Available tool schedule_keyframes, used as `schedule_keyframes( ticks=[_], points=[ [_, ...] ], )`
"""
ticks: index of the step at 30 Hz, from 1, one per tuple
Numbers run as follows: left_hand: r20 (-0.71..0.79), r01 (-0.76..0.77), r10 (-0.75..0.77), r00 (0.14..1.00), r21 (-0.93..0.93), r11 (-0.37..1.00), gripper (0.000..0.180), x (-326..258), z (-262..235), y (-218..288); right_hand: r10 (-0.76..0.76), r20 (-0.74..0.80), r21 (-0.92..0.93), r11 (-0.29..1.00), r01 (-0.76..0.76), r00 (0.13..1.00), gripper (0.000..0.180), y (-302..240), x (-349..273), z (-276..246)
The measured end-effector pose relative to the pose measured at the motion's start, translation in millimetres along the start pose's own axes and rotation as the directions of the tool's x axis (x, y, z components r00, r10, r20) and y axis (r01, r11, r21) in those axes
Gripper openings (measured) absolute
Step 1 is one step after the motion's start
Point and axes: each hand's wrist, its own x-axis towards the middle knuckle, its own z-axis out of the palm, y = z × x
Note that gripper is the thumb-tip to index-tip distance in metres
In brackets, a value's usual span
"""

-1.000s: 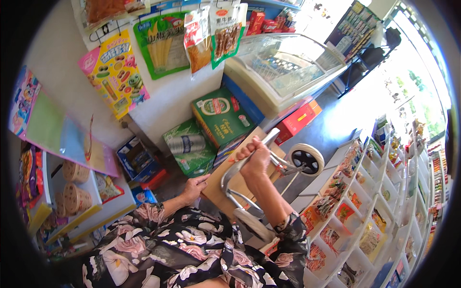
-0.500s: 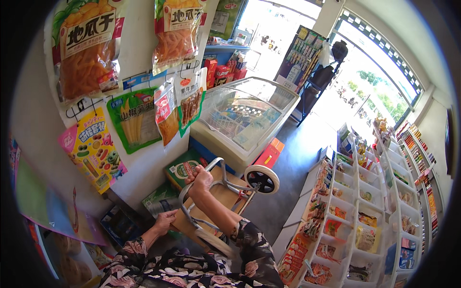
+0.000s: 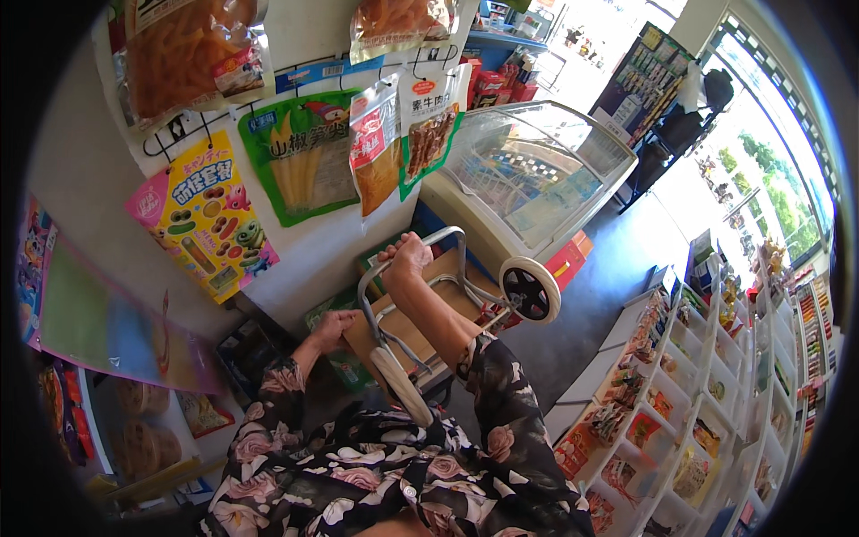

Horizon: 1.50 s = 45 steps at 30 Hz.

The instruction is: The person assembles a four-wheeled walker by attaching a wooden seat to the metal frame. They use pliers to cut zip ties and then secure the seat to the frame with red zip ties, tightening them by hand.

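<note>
The right hand (image 3: 407, 259) has its fingers wrapped tight around the top bar of a grey metal hand cart (image 3: 447, 286). The left hand (image 3: 335, 329), at eight o'clock from it, grips the edge of a brown cardboard box (image 3: 412, 327) lying on the cart. A glass-topped freezer (image 3: 528, 179) stands at two o'clock.

both hands (image 3: 407, 259) (image 3: 335, 329) grip hand trolley (image 3: 447, 300) frame.
</note>
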Motion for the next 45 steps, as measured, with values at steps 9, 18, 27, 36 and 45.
schedule_keyframes(
  ticks=[9,18,27,36,45],
  points=[
    [-0.162,-0.080,0.103,0.981,0.143,0.986,0.032,33.5,-46.0,-10.8,-0.090,-0.103,-0.126,0.989,0.076,0.991,0.010,25.1,27.5,10.3],
    [-0.354,0.005,0.056,0.934,0.169,0.986,0.036,33.6,-45.9,-22.2,0.110,0.101,-0.256,0.963,-0.081,0.989,0.008,12.9,37.7,-20.3],
    [-0.345,0.085,-0.036,0.938,0.127,0.988,0.042,26.5,-46.2,-24.7,0.276,0.198,-0.755,0.655,-0.032,0.941,0.022,-17.6,33.8,-39.8],
    [-0.336,0.230,-0.172,0.926,0.142,0.963,0.047,7.8,-30.8,-22.3,0.191,0.315,-0.775,0.618,0.135,0.930,0.036,-56.9,-31.8,-70.1],
    [-0.296,0.138,-0.148,0.944,-0.052,0.989,0.058,12.4,-65.7,-41.8,-0.359,-0.193,-0.454,0.858,0.241,0.913,0.020,-56.3,-97.5,-267.9]
  ],
)
